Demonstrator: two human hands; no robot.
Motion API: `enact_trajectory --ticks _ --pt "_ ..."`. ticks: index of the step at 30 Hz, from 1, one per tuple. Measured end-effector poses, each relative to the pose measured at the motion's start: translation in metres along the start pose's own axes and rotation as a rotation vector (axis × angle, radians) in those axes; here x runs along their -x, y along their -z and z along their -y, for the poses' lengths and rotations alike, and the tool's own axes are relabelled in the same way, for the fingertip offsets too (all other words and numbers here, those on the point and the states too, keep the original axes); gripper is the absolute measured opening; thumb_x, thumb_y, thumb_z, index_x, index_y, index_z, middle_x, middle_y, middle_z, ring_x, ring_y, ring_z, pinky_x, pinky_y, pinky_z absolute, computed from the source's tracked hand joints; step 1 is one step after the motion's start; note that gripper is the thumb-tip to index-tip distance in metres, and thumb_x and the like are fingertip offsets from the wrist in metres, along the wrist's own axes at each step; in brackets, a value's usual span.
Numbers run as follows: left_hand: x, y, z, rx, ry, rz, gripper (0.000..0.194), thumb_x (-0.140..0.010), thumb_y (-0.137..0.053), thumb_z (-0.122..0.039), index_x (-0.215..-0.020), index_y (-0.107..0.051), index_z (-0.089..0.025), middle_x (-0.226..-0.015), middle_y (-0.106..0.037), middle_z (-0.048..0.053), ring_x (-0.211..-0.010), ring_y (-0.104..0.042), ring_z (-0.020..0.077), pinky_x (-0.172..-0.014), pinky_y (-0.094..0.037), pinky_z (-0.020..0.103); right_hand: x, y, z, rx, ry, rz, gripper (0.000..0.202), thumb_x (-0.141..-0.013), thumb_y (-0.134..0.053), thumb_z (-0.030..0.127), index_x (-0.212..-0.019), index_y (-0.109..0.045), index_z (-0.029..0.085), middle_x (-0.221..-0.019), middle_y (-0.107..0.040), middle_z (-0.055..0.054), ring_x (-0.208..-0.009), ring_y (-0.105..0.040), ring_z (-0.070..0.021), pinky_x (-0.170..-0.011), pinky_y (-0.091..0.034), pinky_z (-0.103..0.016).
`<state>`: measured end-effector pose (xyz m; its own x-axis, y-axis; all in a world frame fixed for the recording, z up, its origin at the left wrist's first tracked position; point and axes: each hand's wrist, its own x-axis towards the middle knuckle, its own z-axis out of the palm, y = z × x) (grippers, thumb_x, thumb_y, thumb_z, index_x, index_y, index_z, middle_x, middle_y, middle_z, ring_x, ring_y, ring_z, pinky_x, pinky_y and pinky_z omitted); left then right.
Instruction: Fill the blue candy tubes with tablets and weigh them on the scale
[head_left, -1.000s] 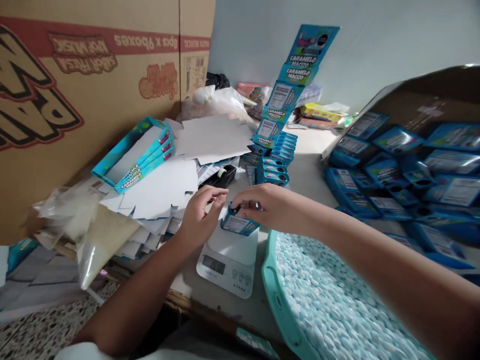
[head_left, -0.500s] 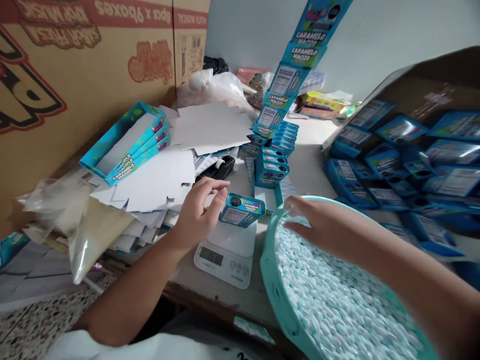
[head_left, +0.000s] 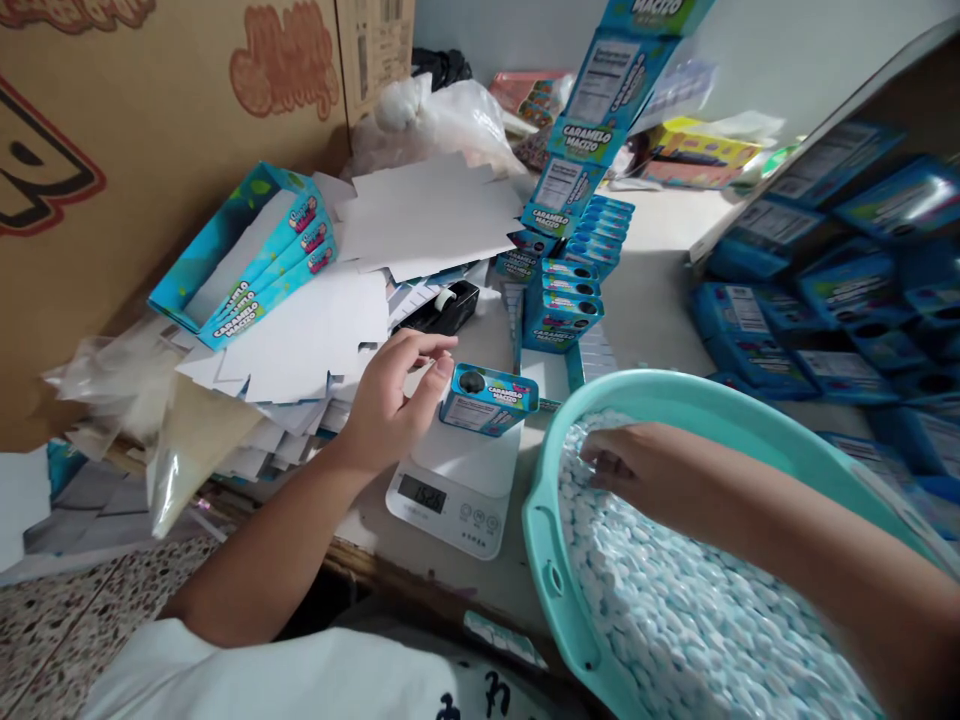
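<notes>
Right hand's fingers (head_left: 609, 468) curled down among the pale candies (head_left: 675, 620), their tips hidden, teal basin (head_left: 551, 560) cut off by the bottom edge, blue boxes (head_left: 847, 290) at right blurred, scale display (head_left: 421, 494) digits too small to read

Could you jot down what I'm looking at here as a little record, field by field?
Left hand: left hand steadies a small blue box, fingertips against its end
Box: lies on a white scale
Right hand: right hand reaches into a teal tub of pale candies
Behind: stacked blue boxes, white card blanks, tape dispenser
Setting: cluttered table
</notes>
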<state>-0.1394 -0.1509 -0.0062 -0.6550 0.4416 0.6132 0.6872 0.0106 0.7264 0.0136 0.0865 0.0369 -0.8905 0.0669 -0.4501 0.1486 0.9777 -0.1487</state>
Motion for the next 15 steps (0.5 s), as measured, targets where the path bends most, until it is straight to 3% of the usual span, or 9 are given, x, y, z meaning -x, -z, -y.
enact_trajectory --ticks 2,4,8,15 --pt "0.0000 -0.0003 0.0011 -0.003 -0.003 0.003 0.021 -0.100 -0.056 -0.034 -0.110 -0.069 -0.021 -0.101 -0.071 0.005 -0.093 -0.069 0.0168 -0.080 -0.057 0.031 0.0023 0.0025 0.0035 0.002 -0.037 0.067 0.019 -0.088 -0.054 0.016 -0.073 -0.065 0.020 -0.071 -0.071 -0.006 -0.062 -0.065 -0.0220 -0.057 -0.041 -0.031" --pt "-0.0001 -0.0008 0.0020 -0.006 -0.002 0.004 0.020 -0.100 -0.057 -0.033 -0.110 -0.070 -0.021 -0.102 -0.071 0.005 -0.093 -0.069 0.0168 -0.081 -0.057 0.031 0.0039 0.0052 0.0069 -0.008 -0.087 0.128 0.017 -0.090 -0.054 0.018 -0.081 -0.069 0.021 -0.078 -0.074 -0.006 -0.069 -0.067 -0.0240 -0.061 -0.043 -0.032" --pt "0.0000 -0.0012 0.0028 -0.020 0.014 0.014 0.020 -0.100 -0.057 -0.034 -0.109 -0.070 -0.021 -0.104 -0.072 0.005 -0.094 -0.069 0.0169 -0.082 -0.058 0.031 0.0039 0.0035 0.0056 -0.024 -0.123 0.130 0.006 -0.087 -0.064 0.024 -0.091 -0.068 0.022 -0.097 -0.076 -0.009 -0.086 -0.070 -0.0294 -0.069 -0.045 -0.035" --pt "0.0008 -0.0012 0.0010 -0.042 0.009 0.026 0.019 -0.100 -0.057 -0.033 -0.111 -0.068 -0.022 -0.104 -0.072 0.005 -0.096 -0.069 0.0174 -0.082 -0.059 0.032 0.0069 0.0052 0.0111 0.042 -0.131 0.145 0.010 -0.082 -0.062 0.018 -0.090 -0.068 0.019 -0.088 -0.074 -0.009 -0.075 -0.067 -0.0256 -0.060 -0.036 -0.032"
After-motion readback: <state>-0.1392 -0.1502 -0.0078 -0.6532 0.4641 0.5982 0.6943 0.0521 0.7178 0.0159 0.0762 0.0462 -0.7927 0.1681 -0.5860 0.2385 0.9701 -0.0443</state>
